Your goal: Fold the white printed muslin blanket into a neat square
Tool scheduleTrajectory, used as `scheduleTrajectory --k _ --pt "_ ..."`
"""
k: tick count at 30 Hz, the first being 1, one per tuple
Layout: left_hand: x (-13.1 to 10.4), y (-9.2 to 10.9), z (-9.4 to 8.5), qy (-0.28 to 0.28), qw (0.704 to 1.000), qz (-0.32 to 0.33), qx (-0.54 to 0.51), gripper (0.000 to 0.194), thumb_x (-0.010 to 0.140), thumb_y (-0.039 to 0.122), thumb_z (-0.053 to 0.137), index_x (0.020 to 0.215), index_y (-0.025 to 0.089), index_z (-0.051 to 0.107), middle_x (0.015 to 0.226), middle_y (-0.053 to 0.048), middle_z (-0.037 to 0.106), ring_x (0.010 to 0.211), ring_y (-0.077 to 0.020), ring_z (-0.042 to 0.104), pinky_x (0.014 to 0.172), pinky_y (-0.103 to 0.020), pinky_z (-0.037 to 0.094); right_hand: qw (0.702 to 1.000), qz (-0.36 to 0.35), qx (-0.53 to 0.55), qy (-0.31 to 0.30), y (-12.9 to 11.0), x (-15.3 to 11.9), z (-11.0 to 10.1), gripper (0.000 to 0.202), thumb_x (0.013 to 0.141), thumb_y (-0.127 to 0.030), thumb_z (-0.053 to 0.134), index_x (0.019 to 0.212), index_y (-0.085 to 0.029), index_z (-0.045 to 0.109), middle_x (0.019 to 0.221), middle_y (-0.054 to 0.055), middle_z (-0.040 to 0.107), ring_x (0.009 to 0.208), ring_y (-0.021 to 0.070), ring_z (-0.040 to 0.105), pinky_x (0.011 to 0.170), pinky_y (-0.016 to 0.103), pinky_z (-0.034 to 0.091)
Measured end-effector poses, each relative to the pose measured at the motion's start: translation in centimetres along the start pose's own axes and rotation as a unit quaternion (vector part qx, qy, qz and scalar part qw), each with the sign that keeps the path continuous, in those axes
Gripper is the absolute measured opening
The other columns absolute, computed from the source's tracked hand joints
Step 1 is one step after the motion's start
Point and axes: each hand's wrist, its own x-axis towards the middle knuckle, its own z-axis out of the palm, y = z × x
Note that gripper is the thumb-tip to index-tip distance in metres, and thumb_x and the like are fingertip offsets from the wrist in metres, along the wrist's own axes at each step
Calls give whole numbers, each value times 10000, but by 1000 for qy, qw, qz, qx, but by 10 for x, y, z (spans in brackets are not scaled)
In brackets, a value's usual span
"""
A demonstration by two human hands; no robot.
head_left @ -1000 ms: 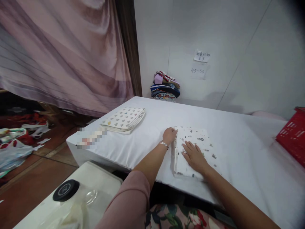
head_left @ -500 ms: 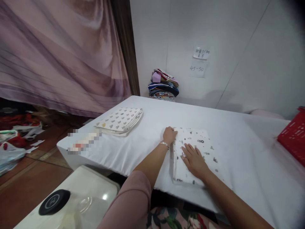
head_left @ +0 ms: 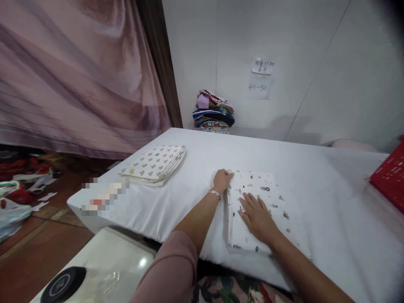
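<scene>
A folded white cloth point(head_left: 274, 223) with small grey and dark plant-like prints lies on the white-covered table point(head_left: 202, 155) in front of me. At its far left corner, my left hand point(head_left: 222, 181) is closed, its fingers pinching the folded edge. My right hand point(head_left: 257, 214) rests flat on top of the cloth, fingers stretched out and a little apart. The layers of the fold show along the cloth's left side. Farther left on the table lies a second folded cloth point(head_left: 156, 162), white with grey mouse-head shapes and a few coloured ones.
A stack of folded fabrics point(head_left: 213, 111) stands beyond the table's far edge, by the wall. At the right is a red basket point(head_left: 389, 179). A pale box-like surface with a black round item point(head_left: 63, 285) sits at the lower left, and a pink curtain point(head_left: 78, 75) hangs behind.
The view has shifted slightly. Both hands keep nearly the same places on the cloth, the left at its corner and the right flat on top.
</scene>
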Motion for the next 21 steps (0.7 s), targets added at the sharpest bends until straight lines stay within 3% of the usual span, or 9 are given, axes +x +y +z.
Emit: scheduleTrajectory --k 4,13,16,21 --pt "-1 -1 -2 -1 1000 4 8 337 800 443 527 584 185 501 673 -12 586 658 -138 525 600 -249 353 1000 0 14 -4 1 0 -1 503 940 -441 257 1365 -224 415 1474 57 299 1360 254 234 1083 499 222" --pt "-4 1 -5 -13 999 -8 50 406 842 475 441 558 190 494 626 -24 567 610 -147 516 561 -258 323 997 6 69 -38 2 -2 -9 504 929 -445 300 1362 -218 425 1477 61 288 1369 246 216 1107 488 194" --pt "-3 -1 -5 -3 998 2 66 415 848 478 431 554 191 481 649 -29 567 639 -153 523 574 -263 319 990 14 124 -63 16 2 -19 512 903 -475 357 1338 -225 460 1456 67 331 1345 246 279 1092 470 248" --pt "-5 -3 -3 12 996 23 81 414 860 470 422 553 194 446 695 -31 569 667 -156 520 582 -272 312 992 73 98 -5 56 32 -40 487 899 -407 365 1340 -222 456 1431 66 378 1343 242 284 1084 456 264"
